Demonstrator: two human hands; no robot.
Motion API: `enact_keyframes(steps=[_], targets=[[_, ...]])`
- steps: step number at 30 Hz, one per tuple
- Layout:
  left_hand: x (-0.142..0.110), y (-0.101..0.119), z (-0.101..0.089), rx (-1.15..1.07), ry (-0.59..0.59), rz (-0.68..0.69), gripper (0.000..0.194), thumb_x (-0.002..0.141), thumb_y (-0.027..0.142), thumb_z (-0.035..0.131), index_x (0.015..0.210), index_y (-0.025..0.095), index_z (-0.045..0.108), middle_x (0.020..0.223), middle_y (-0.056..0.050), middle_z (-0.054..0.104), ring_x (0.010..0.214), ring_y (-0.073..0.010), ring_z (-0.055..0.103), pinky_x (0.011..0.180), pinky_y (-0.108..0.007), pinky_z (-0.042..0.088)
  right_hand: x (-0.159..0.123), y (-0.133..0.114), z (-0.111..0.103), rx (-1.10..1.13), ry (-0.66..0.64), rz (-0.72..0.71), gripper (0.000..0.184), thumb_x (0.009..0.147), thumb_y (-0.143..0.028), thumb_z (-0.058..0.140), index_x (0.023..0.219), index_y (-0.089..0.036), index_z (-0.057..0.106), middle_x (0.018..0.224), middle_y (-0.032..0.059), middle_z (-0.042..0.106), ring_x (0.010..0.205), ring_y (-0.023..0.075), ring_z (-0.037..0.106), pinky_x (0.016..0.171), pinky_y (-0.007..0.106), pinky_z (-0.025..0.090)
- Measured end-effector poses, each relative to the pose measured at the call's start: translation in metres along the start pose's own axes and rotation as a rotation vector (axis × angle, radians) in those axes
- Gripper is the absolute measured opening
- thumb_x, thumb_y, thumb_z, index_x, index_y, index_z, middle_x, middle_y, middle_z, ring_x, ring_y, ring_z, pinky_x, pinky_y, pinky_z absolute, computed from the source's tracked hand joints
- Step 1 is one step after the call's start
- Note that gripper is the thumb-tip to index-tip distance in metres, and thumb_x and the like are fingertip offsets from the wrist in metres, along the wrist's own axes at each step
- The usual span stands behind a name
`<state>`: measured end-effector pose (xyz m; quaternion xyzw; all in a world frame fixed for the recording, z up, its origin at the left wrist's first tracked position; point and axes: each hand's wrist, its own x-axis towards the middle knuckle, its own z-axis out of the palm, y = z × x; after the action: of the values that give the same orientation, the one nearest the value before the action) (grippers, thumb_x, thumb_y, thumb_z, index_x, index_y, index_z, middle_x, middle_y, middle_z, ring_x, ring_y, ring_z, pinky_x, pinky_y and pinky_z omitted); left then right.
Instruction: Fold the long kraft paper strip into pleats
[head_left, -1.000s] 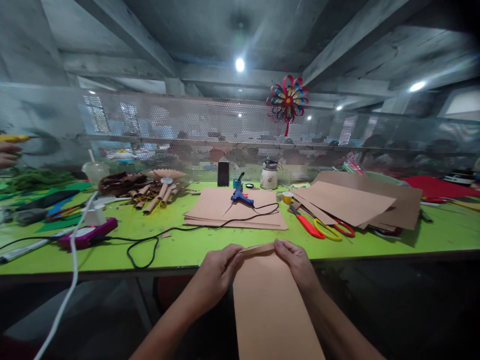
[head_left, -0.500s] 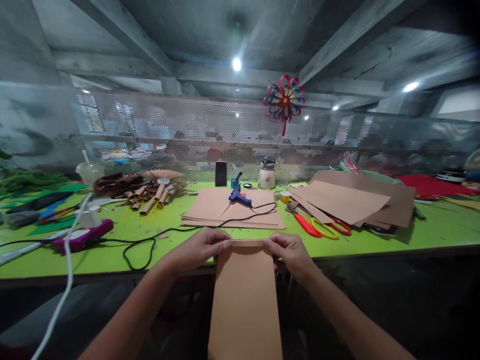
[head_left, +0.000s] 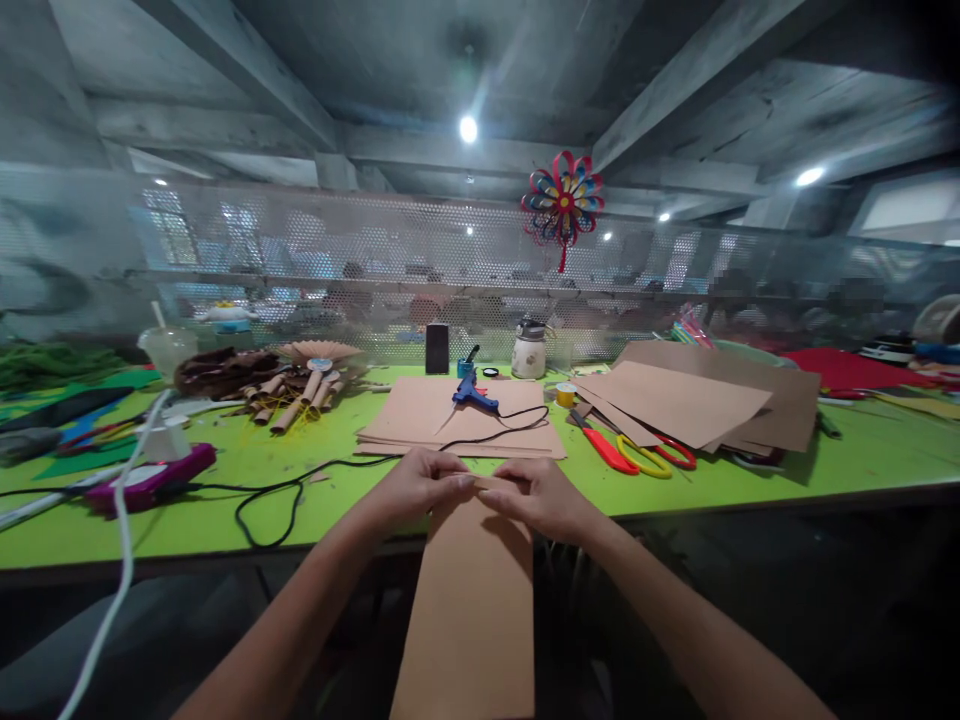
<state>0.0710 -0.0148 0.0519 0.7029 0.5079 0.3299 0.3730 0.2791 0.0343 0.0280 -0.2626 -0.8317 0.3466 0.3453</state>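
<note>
A long strip of brown kraft paper runs from the table's front edge down toward my lap. Its far end is folded over in a narrow band. My left hand pinches that fold at its left part, thumb on top. Close beside it, my right hand grips the fold too, thumb laid along the crease and pointing left. The thumbs nearly meet at the middle, and the fingers beneath the paper are hidden. Just beyond my hands lies a stack of brown paper with a blue glue gun on it.
On the green table, a black cord runs left to a purple power strip. Red-handled scissors and yellow-handled scissors lie right, by larger brown sheets. Rolled paper tubes and a white bottle stand farther back.
My right hand has slid left along the fold, from the right corner to near my left hand. The camera view has shifted slightly.
</note>
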Motion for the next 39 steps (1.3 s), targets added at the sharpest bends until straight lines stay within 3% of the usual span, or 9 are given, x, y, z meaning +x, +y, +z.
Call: enact_keyframes(steps=[6,12,17,23,28,32,36,39], targets=[[-0.008,0.003,0.002,0.029,-0.072,0.004,0.038,0.08,0.044,0.055,0.08,0.008,0.067,0.06,0.002,0.049,0.055,-0.0083,0.038,0.049,-0.018,0.028,0.009,0.005,0.005,0.156,-0.208,0.084,0.031,0.078,-0.041,0.061,0.07,-0.011,0.062,0.06,-0.0017,0.053,0.056,0.0081,0.044,0.05,0.019,0.03],[-0.017,-0.006,0.001,0.133,-0.063,0.036,0.039,0.084,0.045,0.051,0.082,0.009,0.065,0.066,0.0,0.052,0.061,-0.0104,0.042,0.054,-0.019,0.031,0.009,0.007,0.011,0.232,-0.212,0.117,0.034,0.073,-0.042,0.067,0.062,-0.01,0.058,0.056,-0.0031,0.049,0.052,0.0062,0.039,0.047,0.018,0.026],[-0.018,0.001,0.002,0.251,-0.034,0.036,0.031,0.084,0.039,0.052,0.082,0.011,0.064,0.066,0.001,0.052,0.061,-0.0104,0.042,0.053,-0.019,0.029,0.014,0.003,0.012,0.29,-0.245,0.104,0.033,0.072,-0.04,0.067,0.061,-0.01,0.058,0.054,-0.0043,0.046,0.051,0.0056,0.035,0.047,0.018,0.025],[-0.024,0.004,-0.004,0.176,-0.102,0.076,0.034,0.086,0.041,0.048,0.089,0.012,0.065,0.071,0.001,0.055,0.064,-0.0108,0.044,0.056,-0.018,0.032,0.008,0.006,-0.002,0.27,-0.36,0.052,0.03,0.083,-0.04,0.057,0.081,-0.01,0.064,0.067,-0.0018,0.052,0.06,0.0073,0.041,0.055,0.018,0.031],[-0.028,-0.001,-0.009,0.15,-0.185,0.056,0.033,0.086,0.039,0.048,0.098,0.013,0.065,0.065,0.002,0.051,0.06,-0.0104,0.044,0.055,-0.019,0.033,0.008,0.014,-0.013,0.232,-0.511,0.012,0.034,0.086,-0.043,0.054,0.093,-0.011,0.065,0.069,-0.0021,0.048,0.061,0.0078,0.038,0.056,0.019,0.029],[-0.02,0.006,-0.001,0.159,-0.103,0.072,0.031,0.079,0.039,0.058,0.093,0.013,0.066,0.076,0.0,0.056,0.068,-0.0128,0.047,0.058,-0.02,0.034,0.01,0.016,-0.013,0.263,-0.484,0.025,0.038,0.087,-0.047,0.051,0.096,-0.012,0.063,0.066,-0.0034,0.042,0.059,0.0076,0.035,0.055,0.02,0.029],[-0.01,0.014,0.009,0.111,0.053,0.018,0.035,0.078,0.045,0.057,0.08,0.011,0.066,0.068,-0.001,0.055,0.065,-0.0127,0.046,0.055,-0.02,0.032,0.012,0.013,-0.016,0.26,-0.456,0.005,0.038,0.088,-0.047,0.049,0.095,-0.012,0.061,0.064,-0.0038,0.042,0.057,0.0075,0.037,0.056,0.02,0.031],[-0.008,0.011,0.009,-0.044,0.027,-0.008,0.033,0.076,0.043,0.061,0.075,0.011,0.065,0.057,0.002,0.049,0.055,-0.009,0.041,0.051,-0.019,0.028,0.012,0.011,-0.021,0.312,-0.416,0.001,0.038,0.088,-0.045,0.051,0.104,-0.012,0.061,0.068,-0.0026,0.046,0.059,0.0077,0.04,0.057,0.02,0.033]])
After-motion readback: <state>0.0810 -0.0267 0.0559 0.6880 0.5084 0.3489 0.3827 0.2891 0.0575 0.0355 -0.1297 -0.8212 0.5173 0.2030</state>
